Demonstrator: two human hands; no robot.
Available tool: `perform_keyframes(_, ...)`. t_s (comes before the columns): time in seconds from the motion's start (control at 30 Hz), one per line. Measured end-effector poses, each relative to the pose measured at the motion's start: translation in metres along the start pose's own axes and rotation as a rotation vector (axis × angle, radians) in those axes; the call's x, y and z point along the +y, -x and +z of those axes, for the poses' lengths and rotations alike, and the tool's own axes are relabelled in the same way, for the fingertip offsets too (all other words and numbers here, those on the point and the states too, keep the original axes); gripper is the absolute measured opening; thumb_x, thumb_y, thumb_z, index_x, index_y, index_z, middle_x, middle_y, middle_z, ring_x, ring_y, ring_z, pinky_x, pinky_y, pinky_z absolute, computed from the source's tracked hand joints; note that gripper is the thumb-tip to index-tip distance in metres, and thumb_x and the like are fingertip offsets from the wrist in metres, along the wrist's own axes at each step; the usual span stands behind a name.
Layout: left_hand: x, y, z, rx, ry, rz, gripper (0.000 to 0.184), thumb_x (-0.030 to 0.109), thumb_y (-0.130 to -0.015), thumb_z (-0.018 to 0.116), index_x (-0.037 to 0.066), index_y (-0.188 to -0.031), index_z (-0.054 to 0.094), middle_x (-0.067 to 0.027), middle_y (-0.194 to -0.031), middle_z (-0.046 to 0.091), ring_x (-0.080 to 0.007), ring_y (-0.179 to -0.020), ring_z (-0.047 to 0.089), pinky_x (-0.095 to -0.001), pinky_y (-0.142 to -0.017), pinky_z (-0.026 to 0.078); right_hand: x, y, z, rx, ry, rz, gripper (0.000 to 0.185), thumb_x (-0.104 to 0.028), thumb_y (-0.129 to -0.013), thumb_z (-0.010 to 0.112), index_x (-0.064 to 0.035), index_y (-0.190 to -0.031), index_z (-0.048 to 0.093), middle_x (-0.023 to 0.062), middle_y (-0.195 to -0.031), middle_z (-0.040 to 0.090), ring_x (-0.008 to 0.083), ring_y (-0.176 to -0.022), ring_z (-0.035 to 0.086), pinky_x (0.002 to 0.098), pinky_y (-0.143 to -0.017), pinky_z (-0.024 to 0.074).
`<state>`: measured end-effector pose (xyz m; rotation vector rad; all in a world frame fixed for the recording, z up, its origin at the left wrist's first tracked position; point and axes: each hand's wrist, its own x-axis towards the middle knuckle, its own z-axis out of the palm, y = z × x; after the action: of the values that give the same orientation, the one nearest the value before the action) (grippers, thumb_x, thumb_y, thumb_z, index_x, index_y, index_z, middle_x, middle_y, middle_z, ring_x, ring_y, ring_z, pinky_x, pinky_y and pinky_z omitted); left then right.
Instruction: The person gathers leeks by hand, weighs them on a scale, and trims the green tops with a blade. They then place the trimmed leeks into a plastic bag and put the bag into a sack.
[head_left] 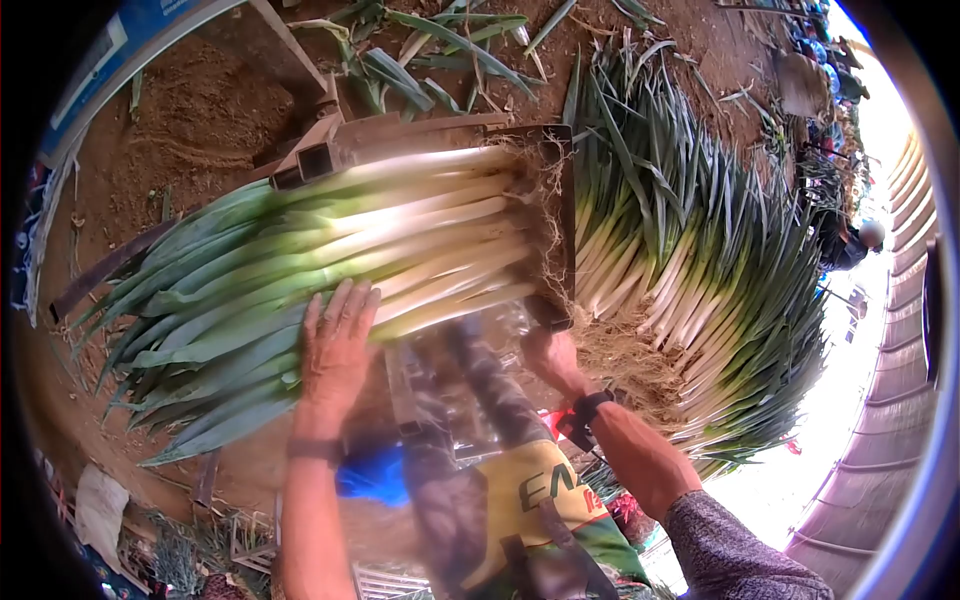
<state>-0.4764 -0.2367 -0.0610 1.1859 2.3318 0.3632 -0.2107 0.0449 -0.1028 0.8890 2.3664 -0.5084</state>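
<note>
A thick layer of leeks (400, 225) lies across a metal rack, green leaves to the left and white shanks to the right. Their roots (550, 215) reach a dark upright end plate (568, 225) on the rack. My left hand (340, 335) rests on the near side of the leeks where green turns to white, its fingers stretched out. Close below the near corner of the end plate is my right hand (553, 360), its fingers curled closed. What those fingers hold, if anything, is hidden. A dark band with a device (590, 410) is on the right wrist.
A large pile of leeks (690, 260) lies to the right, roots toward me. Loose cut leaves (450, 55) are scattered on the soil beyond the rack frame (310, 155). A yellow-and-green printed sack (550, 500) is over my lap. A person (845, 245) is far right.
</note>
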Motion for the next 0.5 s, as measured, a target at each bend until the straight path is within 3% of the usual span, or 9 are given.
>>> perform_keyframes(0.17,0.0,0.0,0.001,-0.001,-0.032,0.002,0.09,0.027,-0.078,0.081,0.016,-0.156,0.036,-0.002,-0.162,0.035,-0.0223,-0.152,0.027,-0.0483,-0.126,0.016,-0.002,-0.008,-0.008,-0.135,-0.057,0.035,0.023,-0.021,-0.089,0.056,-0.0031,-0.095,0.069,0.0204,-0.083,0.07,0.0412,-0.078,0.069,0.0501,-0.065,0.0565)
perform_keyframes(0.27,-0.001,-0.001,0.002,0.005,-0.059,0.006,0.09,0.028,-0.078,0.081,0.016,-0.155,0.037,-0.0019,-0.161,0.036,-0.022,-0.151,0.027,-0.0483,-0.126,0.016,0.007,0.015,-0.014,-0.452,0.158,0.089,0.027,-0.027,-0.09,0.058,-0.0039,-0.097,0.07,0.0227,-0.091,0.072,0.0408,-0.084,0.071,0.0505,-0.074,0.0571)
perform_keyframes(0.3,-0.001,-0.002,0.001,0.013,-0.031,-0.001,0.089,0.029,-0.078,0.081,0.016,-0.155,0.038,-0.0019,-0.161,0.037,-0.022,-0.151,0.028,-0.0482,-0.126,0.017,-0.007,0.04,-0.031,-0.452,0.108,0.201,0.031,-0.031,-0.089,0.059,-0.0037,-0.099,0.071,0.0224,-0.094,0.072,0.0406,-0.088,0.071,0.0507,-0.08,0.0566)
perform_keyframes(0.33,0.002,-0.002,-0.005,0.027,0.006,-0.005,0.088,0.027,-0.078,0.081,0.015,-0.154,0.039,-0.0017,-0.16,0.037,-0.0221,-0.151,0.029,-0.0482,-0.126,0.017,-0.005,0.064,-0.033,-0.454,0.071,0.246,0.032,-0.03,-0.091,0.056,-0.0022,-0.097,0.072,0.0251,-0.101,0.071,0.0434,-0.096,0.069,0.0524,-0.084,0.0561)
perform_keyframes(0.37,0.002,0.004,-0.002,0.02,-0.018,-0.013,0.087,0.027,-0.078,0.081,0.015,-0.154,0.039,-0.0017,-0.16,0.037,-0.0221,-0.15,0.029,-0.0481,-0.126,0.017,0.011,0.082,-0.03,-0.618,0.14,0.357,0.03,-0.027,-0.089,0.056,-0.0018,-0.091,0.073,0.0255,-0.1,0.072,0.0439,-0.094,0.07,0.0524,-0.081,0.0557)
perform_keyframes(0.4,0.001,0.004,0.0,0.017,-0.042,-0.003,0.087,0.027,-0.078,0.081,0.015,-0.154,0.039,-0.0017,-0.16,0.037,-0.0221,-0.15,0.029,-0.0481,-0.126,0.017,0.027,0.103,-0.032,-0.623,0.08,0.38,0.03,-0.028,-0.087,0.058,-0.0019,-0.085,0.073,0.024,-0.098,0.073,0.044,-0.091,0.07,0.051,-0.079,0.0556)
perform_keyframes(0.5,0.0,0.001,0.002,0.016,-0.093,0.009,0.087,0.029,-0.079,0.08,0.014,-0.154,0.039,-0.0016,-0.16,0.037,-0.022,-0.15,0.029,-0.0479,-0.126,0.017,0.076,0.137,-0.025,-0.659,0.001,0.373,0.032,-0.029,-0.085,0.064,-0.004,-0.101,0.074,0.0219,-0.101,0.073,0.0427,-0.091,0.07,0.0487,-0.08,0.0551)
